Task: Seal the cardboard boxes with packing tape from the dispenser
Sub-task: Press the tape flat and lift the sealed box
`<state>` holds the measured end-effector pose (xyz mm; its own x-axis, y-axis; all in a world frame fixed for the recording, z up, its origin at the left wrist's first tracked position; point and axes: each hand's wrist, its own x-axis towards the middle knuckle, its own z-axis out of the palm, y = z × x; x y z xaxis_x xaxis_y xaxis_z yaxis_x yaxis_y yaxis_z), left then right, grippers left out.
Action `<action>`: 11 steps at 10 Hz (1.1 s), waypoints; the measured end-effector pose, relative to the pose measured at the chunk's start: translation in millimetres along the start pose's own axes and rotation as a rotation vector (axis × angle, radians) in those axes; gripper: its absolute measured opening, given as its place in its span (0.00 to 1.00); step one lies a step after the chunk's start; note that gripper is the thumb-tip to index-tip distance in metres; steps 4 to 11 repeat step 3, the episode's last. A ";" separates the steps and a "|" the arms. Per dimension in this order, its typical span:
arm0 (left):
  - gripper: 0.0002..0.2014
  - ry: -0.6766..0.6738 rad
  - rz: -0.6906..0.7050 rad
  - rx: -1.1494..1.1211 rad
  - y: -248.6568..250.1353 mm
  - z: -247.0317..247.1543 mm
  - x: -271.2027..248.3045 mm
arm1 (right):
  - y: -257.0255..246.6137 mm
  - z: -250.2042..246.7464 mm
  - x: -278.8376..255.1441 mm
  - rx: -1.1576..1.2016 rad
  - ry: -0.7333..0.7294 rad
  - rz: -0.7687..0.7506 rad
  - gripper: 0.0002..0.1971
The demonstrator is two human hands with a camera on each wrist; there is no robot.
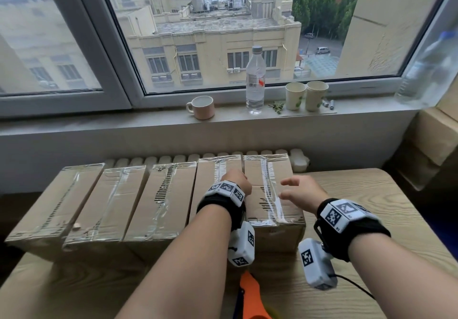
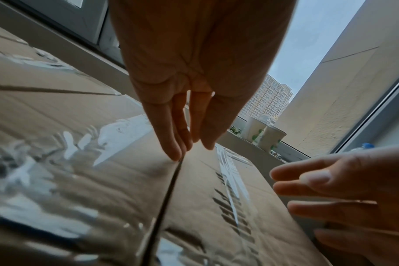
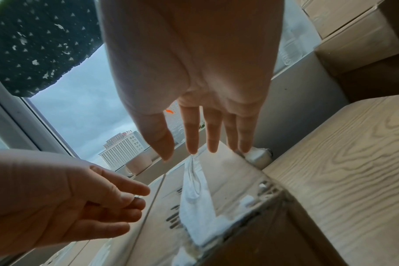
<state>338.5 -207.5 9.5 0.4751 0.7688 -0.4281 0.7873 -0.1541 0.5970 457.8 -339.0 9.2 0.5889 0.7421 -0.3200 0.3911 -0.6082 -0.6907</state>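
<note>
Several cardboard boxes stand side by side on the wooden table [image 1: 359, 194], each with clear tape along its top seam. My left hand [image 1: 235, 182] is over the fourth box [image 1: 210, 169], fingers straight, and its fingertips [image 2: 174, 153] touch that box's edge at the gap to the rightmost box [image 1: 257, 177]. My right hand [image 1: 297, 189] hovers open with spread fingers [image 3: 213, 136] above the rightmost box, beside its tape strip [image 3: 194, 189]. The orange tape dispenser [image 1: 249, 294] lies on the table near me, between my forearms, with neither hand on it.
On the windowsill stand a mug [image 1: 202, 107], a water bottle [image 1: 255, 83] and two paper cups [image 1: 306, 95]. A white radiator [image 1: 300, 160] runs behind the boxes. More cartons [image 1: 433, 140] are stacked at the right.
</note>
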 end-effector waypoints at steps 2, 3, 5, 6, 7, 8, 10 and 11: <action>0.15 -0.005 0.034 0.017 -5.3 -19.5 -22.7 | -21.8 0.3 -18.3 -0.018 0.014 -0.044 0.23; 0.06 -0.039 0.066 0.026 -8.7 -33.6 -38.1 | -35.3 1.5 -31.6 -0.025 0.037 -0.072 0.21; 0.06 -0.039 0.066 0.026 -8.7 -33.6 -38.1 | -35.3 1.5 -31.6 -0.025 0.037 -0.072 0.21; 0.06 -0.039 0.066 0.026 -8.7 -33.6 -38.1 | -35.3 1.5 -31.6 -0.025 0.037 -0.072 0.21; 0.06 -0.039 0.066 0.026 -8.7 -33.6 -38.1 | -35.3 1.5 -31.6 -0.025 0.037 -0.072 0.21; 0.06 -0.039 0.066 0.026 -8.7 -33.6 -38.1 | -35.3 1.5 -31.6 -0.025 0.037 -0.072 0.21; 0.06 -0.039 0.066 0.026 -8.7 -33.6 -38.1 | -35.3 1.5 -31.6 -0.025 0.037 -0.072 0.21; 0.06 -0.039 0.066 0.026 -8.7 -33.6 -38.1 | -35.3 1.5 -31.6 -0.025 0.037 -0.072 0.21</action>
